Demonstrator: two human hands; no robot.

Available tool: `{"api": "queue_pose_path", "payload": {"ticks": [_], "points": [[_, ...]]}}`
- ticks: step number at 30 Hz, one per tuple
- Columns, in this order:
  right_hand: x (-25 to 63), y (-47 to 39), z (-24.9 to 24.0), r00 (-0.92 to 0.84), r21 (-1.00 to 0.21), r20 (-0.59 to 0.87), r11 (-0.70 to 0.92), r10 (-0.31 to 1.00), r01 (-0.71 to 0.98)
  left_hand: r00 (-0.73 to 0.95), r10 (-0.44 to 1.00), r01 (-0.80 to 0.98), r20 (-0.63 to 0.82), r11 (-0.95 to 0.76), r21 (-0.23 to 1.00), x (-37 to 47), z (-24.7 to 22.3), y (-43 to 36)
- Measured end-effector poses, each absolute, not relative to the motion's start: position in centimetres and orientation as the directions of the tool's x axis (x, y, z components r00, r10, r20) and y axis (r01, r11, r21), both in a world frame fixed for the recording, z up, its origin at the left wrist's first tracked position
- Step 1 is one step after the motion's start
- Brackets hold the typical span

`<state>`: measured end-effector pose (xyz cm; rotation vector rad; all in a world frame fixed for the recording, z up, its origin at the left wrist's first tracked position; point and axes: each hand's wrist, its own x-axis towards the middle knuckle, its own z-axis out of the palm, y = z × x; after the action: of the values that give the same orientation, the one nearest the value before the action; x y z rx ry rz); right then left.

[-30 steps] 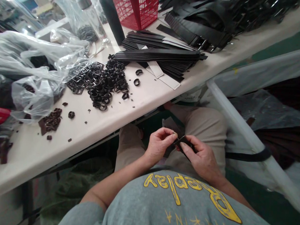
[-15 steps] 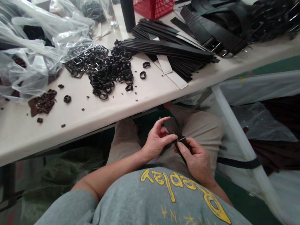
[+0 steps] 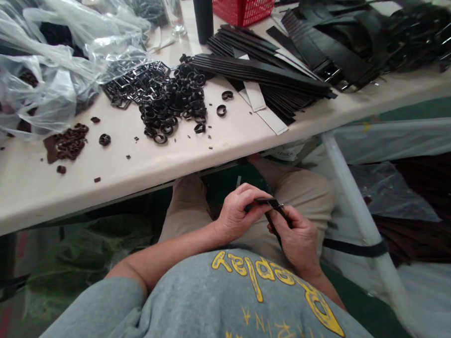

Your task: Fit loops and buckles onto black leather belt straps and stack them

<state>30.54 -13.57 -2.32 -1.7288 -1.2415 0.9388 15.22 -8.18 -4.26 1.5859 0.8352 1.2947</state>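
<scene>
Above my lap, both hands grip a black belt (image 3: 273,203) near its buckle end, where a small bit of metal (image 3: 281,206) shows. My left hand (image 3: 238,214) pinches the short end between thumb and fingers. The fingers of my right hand (image 3: 296,237) wrap round the strap just below the buckle, the thumb lying along it. Most of the buckle is hidden by the fingers, and the rest of the strap drops out of sight behind my right hand.
On the white table (image 3: 166,161) lie black belt loops (image 3: 172,104), metal buckles (image 3: 134,83), brown loops (image 3: 72,141) and black straps (image 3: 263,73). Finished-looking belts (image 3: 328,49) and a red basket (image 3: 243,8) sit farther back. A pale frame bar (image 3: 361,210) stands at my right.
My left hand has turned the short belt end over, so its flat face no longer shows and its edge does. My right hand keeps its hold. The view has shifted slightly.
</scene>
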Motion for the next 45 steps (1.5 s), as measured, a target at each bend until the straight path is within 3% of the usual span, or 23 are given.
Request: {"api": "queue_pose_path", "payload": {"ticks": [2, 5, 8, 10, 14, 18, 20, 25, 30, 35, 39, 42, 45], "points": [[30.7, -13.5, -2.2, 0.259, -0.909, -0.124, -0.215, 0.958, 0.358, 0.277, 0.907, -0.095, 0.316, -0.301, 0.949, 14.8, -3.4, -8.1], [30.8, -13.6, -1.8, 0.251, -0.907, -0.134, -0.221, 0.959, 0.358, 0.347, 0.937, -0.219, 0.053, 0.026, 0.975, 14.6, -2.7, -8.2], [31.1, -13.8, -1.5, 0.220, -0.896, -0.146, -0.223, 0.964, 0.383, 0.425, 0.874, -0.383, -0.237, 0.411, 0.827, 14.5, -2.6, -8.3], [31.3, -14.0, -1.5, 0.202, -0.888, -0.154, -0.226, 0.967, 0.400, 0.483, 0.802, -0.446, -0.351, 0.570, 0.690, 14.4, -2.6, -8.3], [31.4, -14.4, -1.7, 0.116, -0.900, -0.192, -0.222, 0.975, 0.376, 0.603, 0.667, -0.367, -0.437, 0.718, 0.591, 13.6, -2.7, -8.2], [31.1, -14.7, -1.7, 0.024, -0.896, -0.152, -0.148, 0.988, 0.419, 0.793, 0.437, -0.229, -0.424, 0.860, 0.456, 12.9, -3.0, -8.5], [31.1, -14.9, -1.7, -0.002, -0.883, -0.133, -0.117, 0.991, 0.455, 0.832, 0.394, -0.222, -0.390, 0.882, 0.417, 12.8, -3.2, -8.7], [31.4, -15.2, -1.9, -0.060, -0.883, -0.174, -0.129, 0.983, 0.450, 0.799, 0.474, -0.314, -0.371, 0.854, 0.415, 12.9, -3.7, -8.9], [31.4, -15.2, -2.3, -0.039, -0.890, -0.299, -0.264, 0.954, 0.373, 0.678, 0.582, -0.328, -0.449, 0.786, 0.523, 12.6, -3.7, -8.5], [31.8, -15.0, -2.7, -0.127, -0.879, -0.391, -0.328, 0.912, 0.346, 0.583, 0.664, -0.251, -0.469, 0.695, 0.673, 12.1, -3.5, -8.0], [33.7, -15.4, -3.2, -0.253, -0.889, -0.423, -0.343, 0.870, 0.303, 0.555, 0.686, -0.269, -0.471, 0.683, 0.679, 11.0, -3.5, -7.1], [35.4, -16.3, -2.3, -0.284, -0.850, -0.511, -0.428, 0.811, 0.308, 0.615, 0.666, -0.210, -0.422, 0.654, 0.727, 9.3, -3.9, -6.2], [36.6, -17.3, 1.0, -0.254, -0.812, -0.522, -0.384, 0.814, 0.440, 0.751, 0.554, -0.065, -0.360, 0.604, 0.794, 7.8, -4.3, -6.1]]}}
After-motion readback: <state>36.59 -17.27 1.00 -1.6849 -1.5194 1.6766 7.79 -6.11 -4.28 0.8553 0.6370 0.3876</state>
